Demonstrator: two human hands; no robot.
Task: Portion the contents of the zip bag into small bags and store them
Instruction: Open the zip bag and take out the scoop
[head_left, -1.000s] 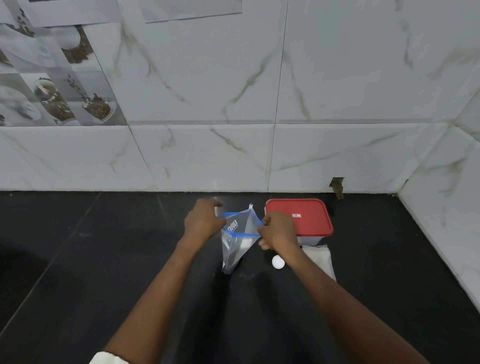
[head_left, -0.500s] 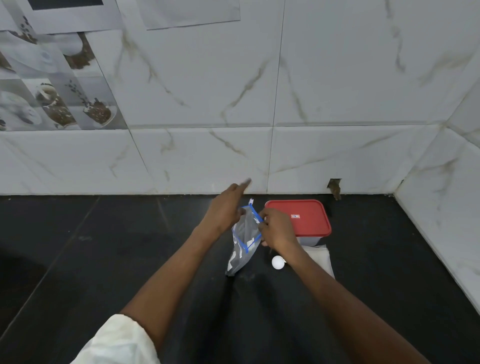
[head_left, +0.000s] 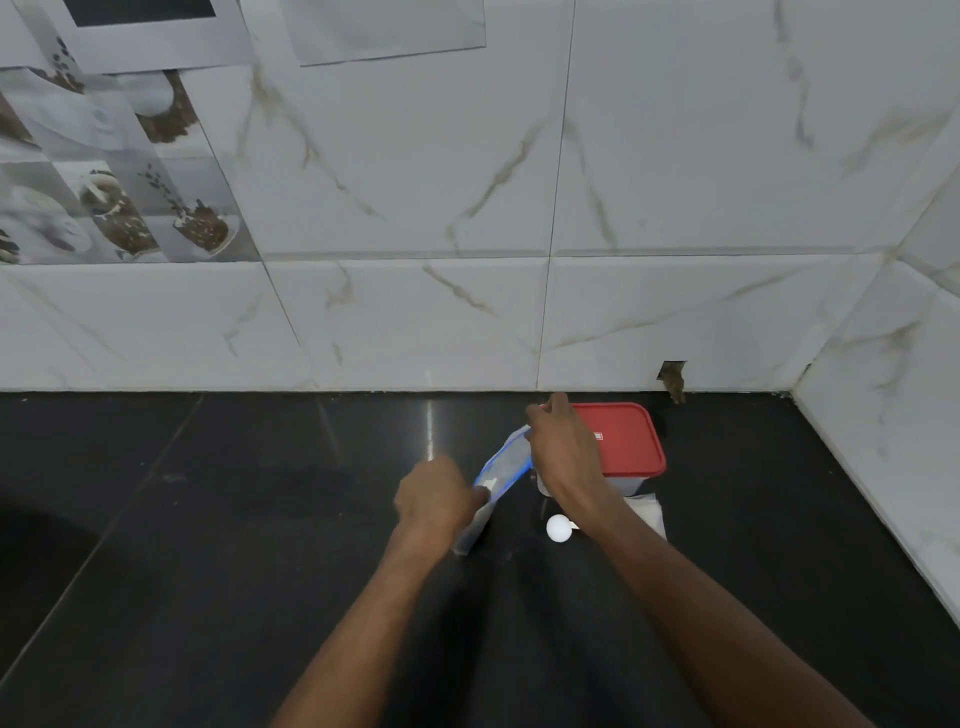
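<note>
A clear zip bag (head_left: 500, 470) with a blue seal strip is held tilted above the black counter (head_left: 260, 519). My left hand (head_left: 434, 499) grips its lower near edge. My right hand (head_left: 563, 452) holds its upper far corner, in front of a container with a red lid (head_left: 626, 441). A little white content shows inside the bag near my left fingers. A small white round object (head_left: 558, 528) lies on the counter under my right wrist. A pile of small clear bags (head_left: 647, 514) lies beside the container, partly hidden by my right forearm.
A white marble-tiled wall (head_left: 519, 208) runs along the back of the counter and turns forward at the right corner. A hole (head_left: 672, 376) in the tile sits just behind the container. Coffee-print tiles (head_left: 104, 182) are at the upper left.
My left hand has dropped from the bag's top to its lower edge. My right hand has moved up and back toward the red lid. The bag now lies stretched slantwise between them.
</note>
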